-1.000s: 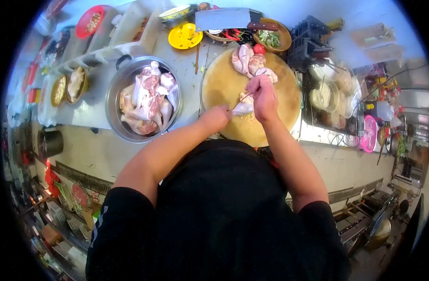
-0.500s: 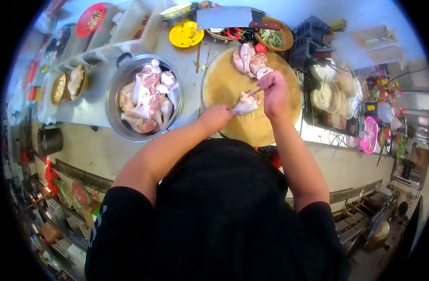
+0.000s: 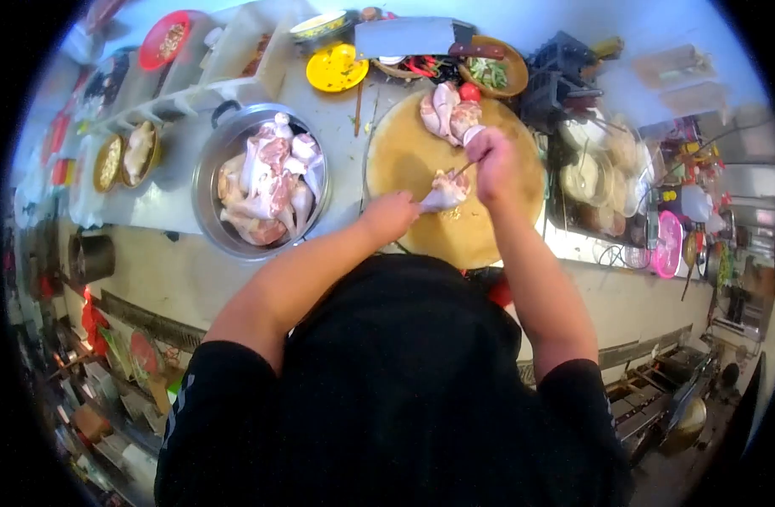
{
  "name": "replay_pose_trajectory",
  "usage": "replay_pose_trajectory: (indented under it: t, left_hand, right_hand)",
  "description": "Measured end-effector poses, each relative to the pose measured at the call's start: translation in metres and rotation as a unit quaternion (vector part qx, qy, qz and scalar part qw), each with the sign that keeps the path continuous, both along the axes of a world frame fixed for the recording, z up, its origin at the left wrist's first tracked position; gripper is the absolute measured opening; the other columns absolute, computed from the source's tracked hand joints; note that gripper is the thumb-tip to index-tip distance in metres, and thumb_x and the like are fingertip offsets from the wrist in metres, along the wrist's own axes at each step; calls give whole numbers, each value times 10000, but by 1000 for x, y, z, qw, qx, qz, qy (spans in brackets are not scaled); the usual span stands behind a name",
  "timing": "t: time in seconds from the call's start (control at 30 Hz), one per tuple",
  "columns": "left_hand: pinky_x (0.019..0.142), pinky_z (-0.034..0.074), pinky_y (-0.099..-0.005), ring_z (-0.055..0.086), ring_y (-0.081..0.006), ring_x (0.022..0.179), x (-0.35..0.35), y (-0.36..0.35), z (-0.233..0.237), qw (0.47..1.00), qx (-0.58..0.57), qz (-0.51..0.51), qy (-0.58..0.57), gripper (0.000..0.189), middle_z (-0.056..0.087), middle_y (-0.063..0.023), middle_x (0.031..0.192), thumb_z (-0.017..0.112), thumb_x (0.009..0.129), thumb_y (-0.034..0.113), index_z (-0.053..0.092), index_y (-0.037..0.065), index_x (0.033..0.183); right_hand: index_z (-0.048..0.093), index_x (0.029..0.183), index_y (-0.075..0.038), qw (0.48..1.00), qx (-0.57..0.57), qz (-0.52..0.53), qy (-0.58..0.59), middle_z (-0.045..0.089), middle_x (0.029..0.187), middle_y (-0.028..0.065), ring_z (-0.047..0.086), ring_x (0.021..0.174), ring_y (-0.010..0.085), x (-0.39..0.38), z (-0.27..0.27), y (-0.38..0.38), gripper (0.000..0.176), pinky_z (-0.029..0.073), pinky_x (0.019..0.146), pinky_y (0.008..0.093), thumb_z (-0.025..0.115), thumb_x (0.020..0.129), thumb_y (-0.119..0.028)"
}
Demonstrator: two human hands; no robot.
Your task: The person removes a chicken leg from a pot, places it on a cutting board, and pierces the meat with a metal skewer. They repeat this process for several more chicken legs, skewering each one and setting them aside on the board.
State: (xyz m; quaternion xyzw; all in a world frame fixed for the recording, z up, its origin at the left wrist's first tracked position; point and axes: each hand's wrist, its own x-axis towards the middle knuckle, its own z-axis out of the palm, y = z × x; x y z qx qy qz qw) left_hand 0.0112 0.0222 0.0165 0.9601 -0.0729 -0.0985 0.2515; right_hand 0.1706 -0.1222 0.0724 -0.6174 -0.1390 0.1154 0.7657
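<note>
My left hand [image 3: 392, 214] is closed around the thin end of a poultry drumstick [image 3: 443, 196] lying on the round wooden chopping board [image 3: 387, 152]. In a fist above the board's right half, my right hand [image 3: 496, 165] grips a thin, dark, stick-like tool [image 3: 466, 167]. The tool's lower end meets the thick, meaty end of the drumstick; its tip cannot be made out. Small pale scraps [image 3: 452, 214] lie beside the meat. Beyond my right hand, several raw poultry legs [image 3: 442, 114] rest on the board's far edge.
A metal pot [image 3: 200, 182] piled with poultry legs stands left of the board. Behind the board are a cleaver [image 3: 404, 37], a yellow plate [image 3: 337, 68] and a basket [image 3: 516, 72] of cut greens. Lidded containers [image 3: 582, 173] stand to the right.
My right hand has shifted only slightly, and the drumstick sits almost where it was. Both hands keep their hold.
</note>
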Motion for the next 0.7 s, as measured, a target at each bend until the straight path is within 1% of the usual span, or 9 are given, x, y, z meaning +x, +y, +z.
replay_pose_trajectory:
  t: [0.03,0.07,0.13,0.17,0.3,0.4,0.5,0.63,0.7]
  left_hand:
    - [761,503,-460,618,-344,871,-3,-3,6,999,8,10,46,216,604,-154,955,545,911,247,688,93,963]
    - [761,503,-460,618,-344,871,-4,-3,4,999,6,10,47,216,604,-154,955,545,911,247,688,93,963]
    - [778,496,-462,610,-345,888,0,-4,-2,1000,-6,6,16,219,599,-163,967,547,912,255,686,94,961]
    - [778,496,-462,610,-345,888,1,-5,-5,1000,-6,5,13,219,599,-163,967,547,912,255,686,94,961]
    - [770,497,-464,610,-351,876,-2,-2,-10,1000,-6,-12,14,221,593,-161,951,549,910,261,687,90,939]
    - [764,499,-465,610,-355,859,1,-7,-13,1000,-8,2,0,211,591,-161,941,552,900,246,684,82,900]
    - [750,502,-470,612,-359,840,0,-7,-13,1000,3,-1,-4,189,597,-163,938,552,880,215,678,76,861]
    - [727,503,-480,614,-360,822,3,-14,-37,999,33,-15,-36,169,605,-166,926,549,855,182,671,71,818]
    - [754,505,-464,614,-348,857,2,-15,-27,1000,20,-8,-9,181,604,-166,926,542,851,168,687,63,825]
  right_hand:
    - [395,585,-76,1000,-17,9,-13,427,613,45,406,599,152,-2,20,-6,330,325,569,287,374,901,-170]
    - [395,585,-76,1000,-19,10,-12,427,613,45,406,599,152,-12,17,-8,330,325,569,287,374,901,-170]
    - [394,601,-80,995,-11,7,102,428,636,43,408,627,152,-29,11,-14,332,326,591,290,356,912,-190]
    - [380,652,-93,992,41,18,120,360,631,36,367,623,176,-30,8,-14,238,326,616,304,384,886,-141]
    - [379,667,-93,993,63,46,83,363,636,37,363,625,171,-36,11,-20,234,322,612,298,387,894,-150]
    - [374,673,-90,999,-6,-10,35,363,638,39,360,624,167,-51,9,-24,237,315,606,293,393,901,-153]
    - [376,666,-86,993,37,23,113,366,638,38,355,624,168,-43,6,-20,248,313,603,289,398,907,-141]
    - [378,663,-77,985,132,-59,97,354,623,36,338,581,168,-31,54,-22,220,308,585,295,412,880,-90]
    - [391,665,-74,986,131,-71,79,367,631,38,347,587,168,-39,69,-17,215,317,591,294,415,879,-85]
